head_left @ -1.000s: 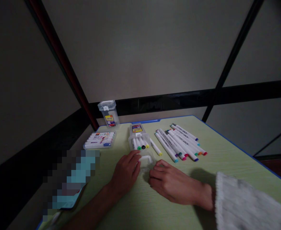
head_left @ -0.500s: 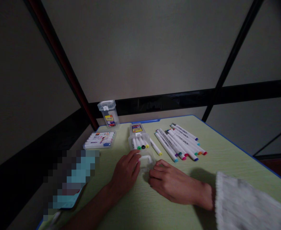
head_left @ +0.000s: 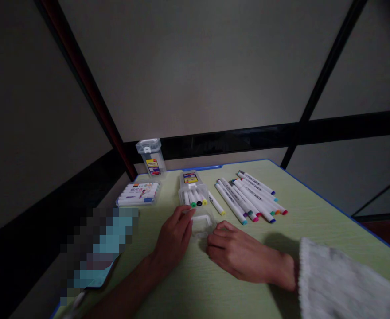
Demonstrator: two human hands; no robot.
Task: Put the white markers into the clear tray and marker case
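A clear plastic marker box (head_left: 193,195) lies on the table with its open lid (head_left: 201,223) towards me. Several white markers are inside, their ends green, black and yellow (head_left: 204,202). My left hand (head_left: 175,232) is at the left side of the lid, fingers bent and close together, tips near the green-ended marker. At the lid's right edge, my right hand (head_left: 233,252) is closed, its fingers curled against the rim; the fingertips are partly hidden. One loose yellow-ended marker (head_left: 216,204) lies beside the box.
Loose white markers (head_left: 248,199) with coloured ends are spread on the right. An upright clear box (head_left: 152,159) stands at the far left corner, with a flat case of markers (head_left: 138,194) in front. A partly blurred phone-like object (head_left: 102,270) lies at the left edge.
My left fingers have shifted slightly, drawing closer together at the lid's left side. The right hand, box and loose markers stay nearly where they were.
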